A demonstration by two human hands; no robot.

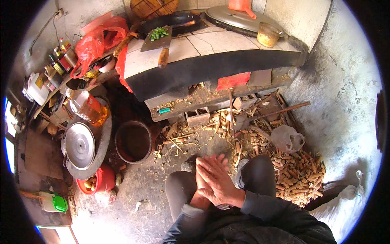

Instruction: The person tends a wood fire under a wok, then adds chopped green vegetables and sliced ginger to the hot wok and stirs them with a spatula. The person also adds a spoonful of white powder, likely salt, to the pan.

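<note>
In front of my knees, my two palms lie against each other. My right hand [221, 185] is on top, its fingers stretched out and side by side. Partly covered by it is my left hand [200, 188], with straight fingertips showing past the right hand's edge. No object shows between them, though the palms themselves are hidden. Beyond the hands stands a tiled stove [231, 42]. A cleaver [163, 57] rests on its near left edge, with chopped greens [159, 33] on the blade. Behind the cleaver sits a dark wok [170, 22].
Corncobs [298, 177] are heaped at the right, near a clear plastic bag [287, 138]. A dark round tub [133, 142] stands on the floor at left. Beside it are a lidded pot [80, 145], an oil jug [87, 106] and a red bucket [105, 179].
</note>
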